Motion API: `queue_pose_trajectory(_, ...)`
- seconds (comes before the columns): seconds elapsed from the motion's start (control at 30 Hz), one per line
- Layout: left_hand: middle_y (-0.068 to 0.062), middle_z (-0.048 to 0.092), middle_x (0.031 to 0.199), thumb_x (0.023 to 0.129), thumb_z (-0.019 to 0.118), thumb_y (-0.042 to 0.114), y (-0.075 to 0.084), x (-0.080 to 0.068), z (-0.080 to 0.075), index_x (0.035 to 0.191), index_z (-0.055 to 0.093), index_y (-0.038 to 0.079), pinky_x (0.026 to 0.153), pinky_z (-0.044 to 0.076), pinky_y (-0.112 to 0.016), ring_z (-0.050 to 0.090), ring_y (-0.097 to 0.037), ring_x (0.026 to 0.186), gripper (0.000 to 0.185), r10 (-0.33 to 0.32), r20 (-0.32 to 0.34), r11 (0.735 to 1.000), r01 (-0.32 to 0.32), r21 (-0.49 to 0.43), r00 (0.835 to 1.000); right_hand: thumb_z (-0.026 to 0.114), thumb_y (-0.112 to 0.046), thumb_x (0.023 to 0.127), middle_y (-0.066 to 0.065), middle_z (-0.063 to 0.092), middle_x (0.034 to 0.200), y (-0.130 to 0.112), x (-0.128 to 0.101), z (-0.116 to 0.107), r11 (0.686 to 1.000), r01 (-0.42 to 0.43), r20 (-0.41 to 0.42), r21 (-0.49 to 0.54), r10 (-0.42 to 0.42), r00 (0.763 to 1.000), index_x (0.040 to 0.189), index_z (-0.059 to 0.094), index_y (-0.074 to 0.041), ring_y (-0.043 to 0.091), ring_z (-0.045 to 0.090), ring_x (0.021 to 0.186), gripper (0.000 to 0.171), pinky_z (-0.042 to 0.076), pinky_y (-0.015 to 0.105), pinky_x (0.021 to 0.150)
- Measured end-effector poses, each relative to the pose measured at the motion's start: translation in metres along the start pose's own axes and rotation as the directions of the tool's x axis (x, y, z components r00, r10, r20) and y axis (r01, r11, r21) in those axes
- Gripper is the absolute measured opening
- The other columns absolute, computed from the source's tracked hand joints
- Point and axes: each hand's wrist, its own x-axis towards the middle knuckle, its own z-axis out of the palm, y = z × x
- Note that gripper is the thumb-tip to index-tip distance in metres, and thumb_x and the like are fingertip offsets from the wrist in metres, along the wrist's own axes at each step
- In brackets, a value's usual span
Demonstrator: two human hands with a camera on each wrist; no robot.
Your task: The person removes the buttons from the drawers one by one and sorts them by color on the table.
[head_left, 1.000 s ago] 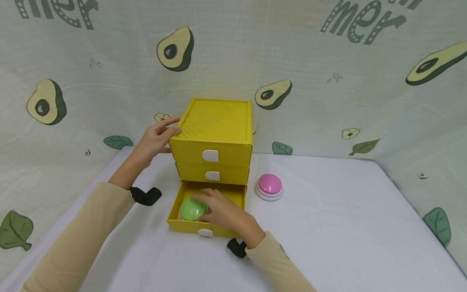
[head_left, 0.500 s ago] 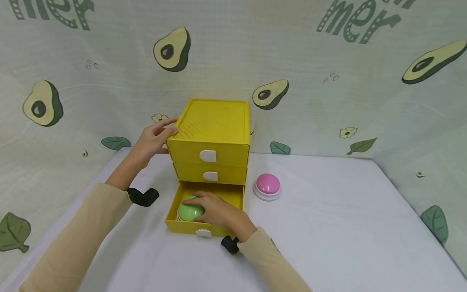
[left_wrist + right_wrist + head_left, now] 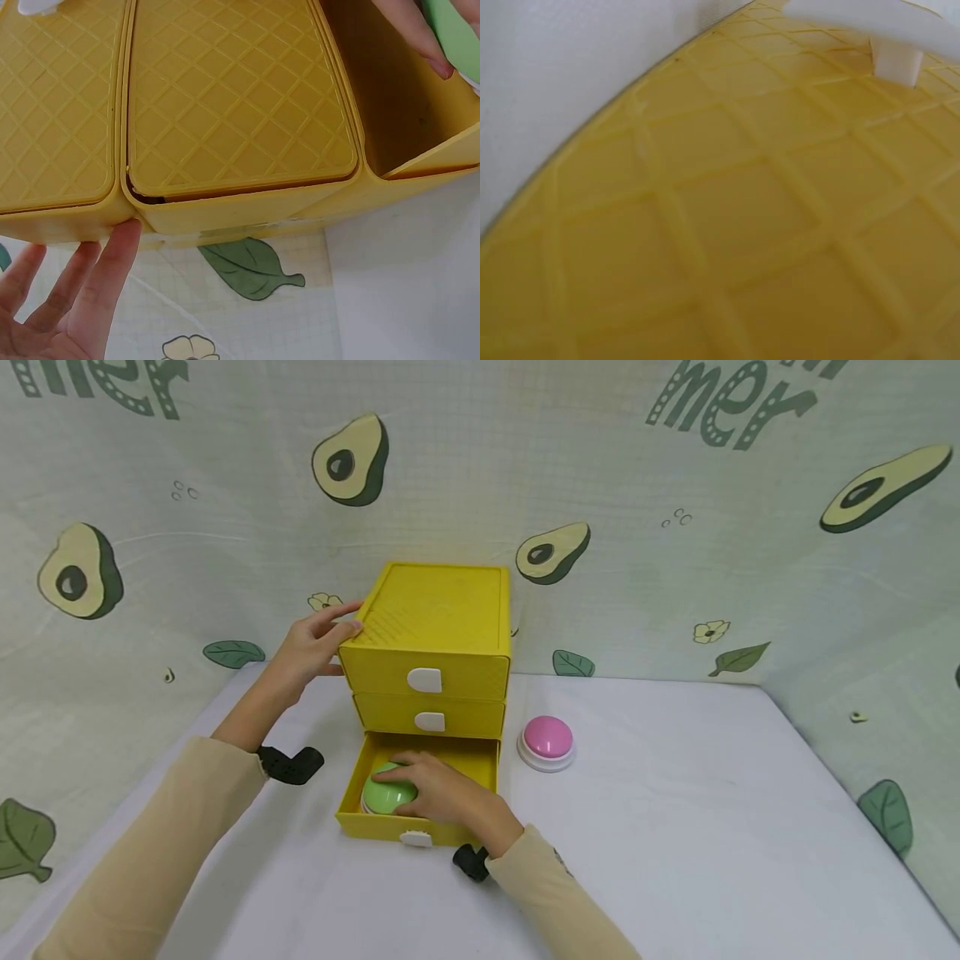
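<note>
Looks like a staged recording booth rather than a lived-in room: walled on three sides by hung cloth (image 3: 675,568) printed with avocados, leaves and lettering, floored by a table under a plain white sheet (image 3: 675,827). Furnished only with toy-like props: yellow drawers (image 3: 431,647), a pink button (image 3: 547,742).

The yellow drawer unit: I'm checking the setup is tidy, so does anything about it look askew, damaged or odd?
Nothing stands out. The yellow drawer unit stands square, its two upper drawers shut; only the bottom drawer is pulled out, with the green button inside under the right hand. The left hand rests on the unit's top corner.
</note>
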Motion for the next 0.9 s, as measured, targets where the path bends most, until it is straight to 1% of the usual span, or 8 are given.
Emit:
queue_pose_trajectory(0.13,-0.017,0.040,0.141,0.094,0.045,0.045,0.0008,0.0003,0.0001,0.147,0.028,0.028,0.090,0.051,-0.046,0.052,-0.028,0.114,0.058,-0.003,0.000,1.000,0.003,-0.001,1.000,0.070,-0.023,0.083,0.006,0.046,0.139,0.0002,0.0006,-0.0001,1.000,-0.005,0.005,-0.004,0.005,1.000,0.130,0.057,-0.024,0.021,0.044,0.125,0.048,0.040,0.026,0.103)
queue_pose_trajectory(0.27,-0.017,0.040,0.141,0.094,0.045,0.045,0.0009,0.0009,-0.0001,0.147,0.028,0.028,0.090,0.051,-0.046,0.053,-0.027,0.113,0.058,-0.005,0.001,1.000,0.005,-0.004,1.000,0.070,-0.023,0.083,0.006,0.046,0.139,-0.0005,0.0003,-0.0012,1.000,-0.012,0.005,-0.004,0.012,1.000,0.129,0.057,-0.024,0.022,0.044,0.125,0.048,0.040,0.026,0.103)
queue_pose_trajectory(0.53,-0.016,0.044,0.137,0.093,0.046,0.048,0.0020,0.0002,0.0001,0.146,0.032,0.028,0.087,0.053,-0.043,0.057,-0.021,0.105,0.058,-0.004,-0.019,1.000,0.004,0.010,1.000,0.071,-0.025,0.083,0.006,0.047,0.138,-0.0018,-0.0006,-0.0026,1.000,-0.020,-0.014,-0.017,0.020,1.000,0.128,0.058,-0.024,0.021,0.045,0.122,0.047,0.042,0.024,0.100)
queue_pose_trajectory(0.73,-0.015,0.043,0.138,0.093,0.047,0.049,0.0022,-0.0003,0.0007,0.145,0.032,0.028,0.089,0.052,-0.044,0.055,-0.026,0.110,0.058,-0.018,-0.027,1.000,0.018,0.009,0.999,0.071,-0.027,0.082,0.007,0.048,0.137,-0.0023,-0.0010,-0.0031,0.999,-0.025,-0.034,-0.029,0.024,0.999,0.128,0.059,-0.023,0.023,0.045,0.122,0.047,0.042,0.024,0.099)
queue_pose_trajectory(0.9,-0.014,0.043,0.137,0.093,0.047,0.049,0.0016,0.0002,0.0015,0.145,0.032,0.028,0.088,0.052,-0.044,0.054,-0.028,0.112,0.058,-0.022,-0.029,1.000,0.022,0.005,0.999,0.071,-0.030,0.082,0.008,0.048,0.138,-0.0033,-0.0030,-0.0034,0.999,-0.034,-0.059,-0.015,0.033,0.998,0.127,0.059,-0.023,0.023,0.045,0.122,0.047,0.043,0.024,0.097)
